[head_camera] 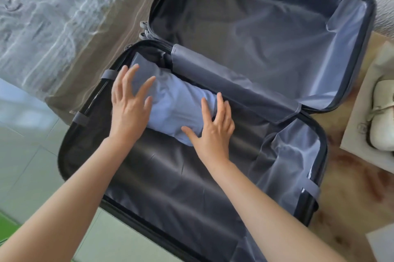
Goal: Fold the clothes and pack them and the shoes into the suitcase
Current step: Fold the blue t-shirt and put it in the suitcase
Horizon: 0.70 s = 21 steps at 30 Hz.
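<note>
Suitcase lay wide open, both halves flat, hinge running left to right across the middle. Near half had dark lining, far half paler grey lining. A grey divider flap lay along the hinge, slumped toward the near half.

Folded garment, light blue, sat in the near half at its far-left part, tight against the flap. Its right end reached approx the middle of that half.

L hand was over the garment's left end, palm down, fingers straight & spread wide, gripping nothing. Couldn't tell if the palm pressed the cloth or only skimmed it. R hand was on the garment's right end, palm down, fingers spread & slightly bent w/ tips touching the cloth, thumb along the near edge. No pinch, nothing held. Both forearms were bare, coming in from the near side.

Grey elastic straps crossed the near half's left rim, w/ one more strap at its right rim. Small grey fittings stuck out at the hinge's left end; wheels or zip pulls, couldn't tell.

Shoes, white, were outside the case, well to its right, on a pale cloth bag & partly cut by the frame edge. Bag & case sat on a wood-look surface. Grey patterned fabric lay far left, pale floor tiles near left.
</note>
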### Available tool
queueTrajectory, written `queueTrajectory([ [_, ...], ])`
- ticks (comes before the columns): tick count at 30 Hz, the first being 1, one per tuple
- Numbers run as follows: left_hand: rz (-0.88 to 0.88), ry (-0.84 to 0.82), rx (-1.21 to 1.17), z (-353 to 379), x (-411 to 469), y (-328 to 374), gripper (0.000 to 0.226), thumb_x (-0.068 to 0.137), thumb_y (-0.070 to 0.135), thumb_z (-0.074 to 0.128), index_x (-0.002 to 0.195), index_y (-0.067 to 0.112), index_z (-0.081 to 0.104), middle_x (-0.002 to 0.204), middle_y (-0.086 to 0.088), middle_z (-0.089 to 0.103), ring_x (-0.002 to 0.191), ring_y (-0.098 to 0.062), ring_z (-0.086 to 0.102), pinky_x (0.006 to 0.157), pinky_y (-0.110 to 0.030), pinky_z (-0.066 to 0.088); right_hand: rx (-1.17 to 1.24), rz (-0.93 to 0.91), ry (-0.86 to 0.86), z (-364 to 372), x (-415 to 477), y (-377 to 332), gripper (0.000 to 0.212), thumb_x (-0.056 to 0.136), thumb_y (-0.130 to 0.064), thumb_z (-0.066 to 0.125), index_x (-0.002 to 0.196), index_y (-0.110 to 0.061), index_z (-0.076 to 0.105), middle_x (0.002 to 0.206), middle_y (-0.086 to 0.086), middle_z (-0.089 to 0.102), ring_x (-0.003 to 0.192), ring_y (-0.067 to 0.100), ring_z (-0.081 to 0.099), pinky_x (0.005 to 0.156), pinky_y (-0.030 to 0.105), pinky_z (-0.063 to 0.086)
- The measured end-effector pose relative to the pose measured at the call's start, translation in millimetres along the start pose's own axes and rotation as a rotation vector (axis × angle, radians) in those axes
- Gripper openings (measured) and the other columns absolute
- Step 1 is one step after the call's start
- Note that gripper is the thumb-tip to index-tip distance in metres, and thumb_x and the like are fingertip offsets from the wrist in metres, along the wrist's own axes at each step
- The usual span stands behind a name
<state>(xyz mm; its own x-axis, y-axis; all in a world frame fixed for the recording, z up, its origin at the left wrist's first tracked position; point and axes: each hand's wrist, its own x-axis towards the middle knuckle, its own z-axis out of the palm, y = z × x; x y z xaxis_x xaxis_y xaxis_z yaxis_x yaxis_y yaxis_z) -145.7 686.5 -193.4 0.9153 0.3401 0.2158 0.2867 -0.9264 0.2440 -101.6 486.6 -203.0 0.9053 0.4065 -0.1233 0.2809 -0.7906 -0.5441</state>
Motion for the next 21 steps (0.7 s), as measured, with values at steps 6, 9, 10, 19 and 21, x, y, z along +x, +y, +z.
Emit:
queueTrajectory([
  [6,-0.151,-0.575,-0.198,25,17,-11,0.054,0.098,0.044,0.039,0.149,0.034,0.024,0.161,-0.003,0.002,0.148,-0.018,-0.005,0.119,-0.043,-0.003,-0.112,-0.108,-0.290,0,15,21,0.088,0.088,-0.066,0.041,0.153,-0.025,-0.002,0.161,-0.004,-0.005,0.147,0.012,-0.009,0.116,0.037,-0.013],
  [9,-0.162,-0.530,-0.205,27,18,-9,0.054,0.098,0.044,0.042,0.148,0.034,0.026,0.160,-0.002,0.002,0.147,-0.018,-0.006,0.119,-0.041,-0.004,-0.094,-0.092,-0.349,-1,19,25,0.091,0.087,-0.067,0.043,0.152,-0.027,-0.006,0.161,-0.005,-0.007,0.147,0.011,-0.010,0.117,0.039,-0.011],
  [10,-0.170,-0.506,-0.188,27,18,-8,0.054,0.097,0.045,0.044,0.148,0.034,0.029,0.160,-0.003,0.006,0.147,-0.019,-0.002,0.119,-0.042,-0.002,-0.099,-0.090,-0.365,-2,20,25,0.092,0.086,-0.067,0.045,0.152,-0.027,-0.007,0.161,-0.005,-0.008,0.147,0.011,-0.011,0.117,0.039,-0.011],
  [19,-0.203,-0.574,-0.187,0,29,4,0.068,0.081,0.044,0.070,0.142,0.029,0.043,0.155,-0.002,0.024,0.144,-0.023,0.016,0.117,-0.042,0.016,-0.009,-0.050,-0.454,-13,19,19,0.099,0.085,-0.060,0.055,0.151,-0.028,-0.011,0.159,-0.002,-0.018,0.146,0.013,-0.016,0.118,0.042,-0.007],
  [21,-0.205,-0.521,-0.194,-5,27,8,0.061,0.083,0.035,0.070,0.139,0.025,0.048,0.153,-0.005,0.030,0.142,-0.027,0.022,0.116,-0.044,0.020,0.145,-0.015,-0.441,-23,16,18,0.099,0.085,-0.054,0.060,0.151,-0.028,-0.009,0.159,-0.002,-0.018,0.145,0.011,-0.015,0.118,0.042,-0.006],
])
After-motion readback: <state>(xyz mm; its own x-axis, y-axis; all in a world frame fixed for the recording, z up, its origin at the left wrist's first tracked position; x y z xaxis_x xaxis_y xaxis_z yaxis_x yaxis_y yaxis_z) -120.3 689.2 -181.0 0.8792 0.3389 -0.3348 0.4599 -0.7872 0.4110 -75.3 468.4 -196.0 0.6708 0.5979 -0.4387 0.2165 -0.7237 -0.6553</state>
